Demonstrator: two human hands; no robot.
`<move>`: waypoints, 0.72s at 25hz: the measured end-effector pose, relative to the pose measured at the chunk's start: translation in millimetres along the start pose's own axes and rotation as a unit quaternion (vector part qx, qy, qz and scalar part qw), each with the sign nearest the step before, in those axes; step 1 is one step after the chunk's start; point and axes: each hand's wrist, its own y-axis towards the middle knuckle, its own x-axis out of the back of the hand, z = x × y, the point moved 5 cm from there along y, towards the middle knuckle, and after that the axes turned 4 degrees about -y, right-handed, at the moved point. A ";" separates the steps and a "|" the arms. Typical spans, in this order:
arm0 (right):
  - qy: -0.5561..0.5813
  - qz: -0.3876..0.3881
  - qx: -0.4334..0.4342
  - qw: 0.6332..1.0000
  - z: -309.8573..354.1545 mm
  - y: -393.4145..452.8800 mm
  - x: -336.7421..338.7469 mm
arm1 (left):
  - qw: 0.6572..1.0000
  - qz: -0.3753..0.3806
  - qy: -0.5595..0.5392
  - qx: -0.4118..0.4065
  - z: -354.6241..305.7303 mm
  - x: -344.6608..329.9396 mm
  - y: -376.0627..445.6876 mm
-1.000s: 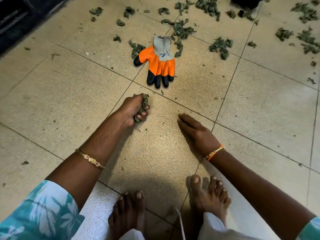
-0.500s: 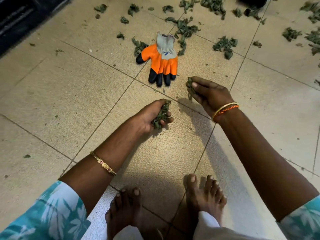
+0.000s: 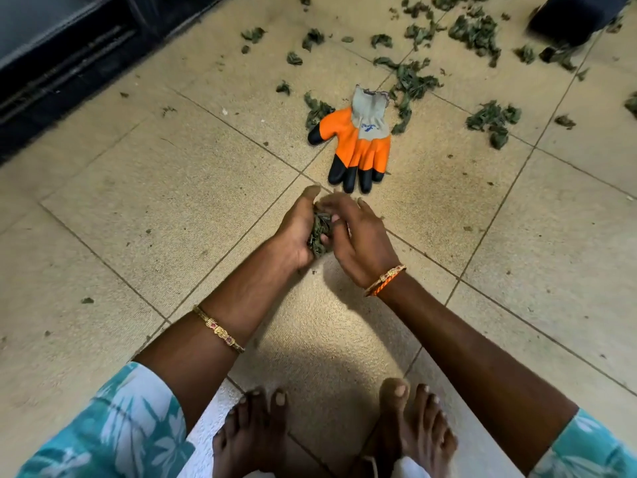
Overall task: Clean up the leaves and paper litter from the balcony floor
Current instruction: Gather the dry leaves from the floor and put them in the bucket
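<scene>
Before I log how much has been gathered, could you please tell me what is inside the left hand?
The left hand holds a wad of dried green leaves. The right hand covers part of it, so any paper or further leaves there cannot be seen.

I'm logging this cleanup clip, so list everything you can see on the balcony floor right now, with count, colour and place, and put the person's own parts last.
Work glove: one, orange with black fingertips and a grey cuff, flat on the tiles just beyond the hands.
Loose leaves: many, dull green, scattered in clumps across the far tiles around and beyond the glove.
Bunch of leaves: one handful, dark green, between the two hands.
Floor tiles: beige, with dark grout lines.
Door track: dark, far left corner.
Dark object: one, blurred, far right; cannot tell what.
Left hand: grips the bunch; gold bracelet.
Right hand: fingers at the bunch; orange and gold bangles.
Bare feet: two, near edge.
</scene>
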 end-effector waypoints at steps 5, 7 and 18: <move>0.023 -0.138 -0.212 0.967 -63.3 81.9 38.7 | 0.993 -0.088 0.073 -0.038 -25.9 25.4 11.6; -0.117 -0.028 -0.324 0.938 -94.4 111.8 36.0 | 0.990 -0.105 0.081 -0.047 -35.0 34.1 11.9; 0.318 -0.297 -0.183 0.882 -47.3 146.8 53.6 | 0.978 -0.150 0.089 -0.110 -58.6 51.7 -9.4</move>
